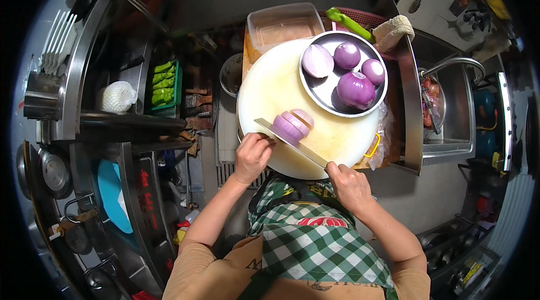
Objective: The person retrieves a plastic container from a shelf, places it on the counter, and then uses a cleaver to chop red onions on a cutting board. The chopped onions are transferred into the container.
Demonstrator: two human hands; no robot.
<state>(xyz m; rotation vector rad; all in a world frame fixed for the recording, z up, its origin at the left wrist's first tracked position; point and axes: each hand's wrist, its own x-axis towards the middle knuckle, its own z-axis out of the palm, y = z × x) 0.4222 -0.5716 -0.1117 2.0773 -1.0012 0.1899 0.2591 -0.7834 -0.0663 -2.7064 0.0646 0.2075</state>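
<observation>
My right hand (346, 182) is closed round the handle end of a kitchen knife (301, 148), whose blade slants up and left across the near part of a round white cutting board (261, 85). Just beyond the blade lies a sliced piece of red onion (292, 125), its thick slices standing close together. By the blade's far end is my left hand (254, 154), fingers curled; whether it pinches anything is hidden. A round metal tray (309, 89) rests over the board's far right part, with a cut onion half (317, 61) and several peeled red onions (355, 90) in it.
A clear plastic container (284, 26) stands behind the board. Beyond the tray are a long green pepper (349, 24), a pink basket (358, 15) and a cloth (392, 33). A metal sink (447, 148) lies right, a green basket of peppers (179, 85) left.
</observation>
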